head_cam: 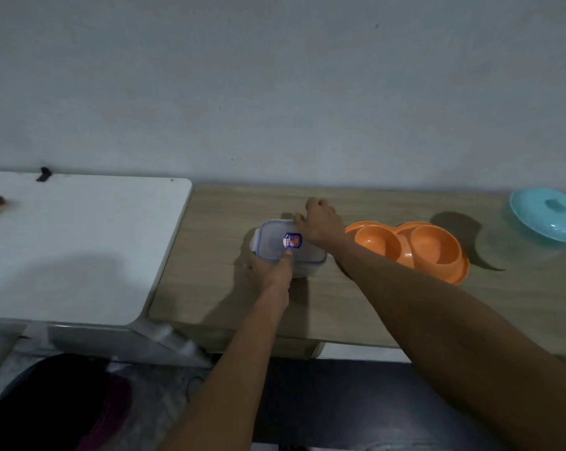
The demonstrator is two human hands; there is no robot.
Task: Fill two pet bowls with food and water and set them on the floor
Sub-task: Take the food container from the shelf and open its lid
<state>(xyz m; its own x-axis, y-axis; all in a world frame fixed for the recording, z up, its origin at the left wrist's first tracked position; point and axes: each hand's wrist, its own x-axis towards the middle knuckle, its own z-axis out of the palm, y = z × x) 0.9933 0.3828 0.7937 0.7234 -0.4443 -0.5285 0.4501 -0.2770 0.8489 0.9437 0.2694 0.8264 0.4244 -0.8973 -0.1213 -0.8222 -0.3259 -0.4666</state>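
Observation:
A clear plastic container [275,244] with a blue-rimmed snap lid and a round sticker sits on the wooden countertop [210,255]. My left hand [272,270] grips its near side, thumb pressed on the lid. My right hand [319,222] rests on its far right corner, fingers curled over the lid's edge. Just right of the container lies an orange double pet bowl [418,249] with two round wells, both of which look empty.
A turquoise lidded dish [548,218] stands at the far right of the counter. A white appliance top [80,242] adjoins the counter on the left. A grey wall runs behind. Dark floor and a dark bundle [54,405] lie below.

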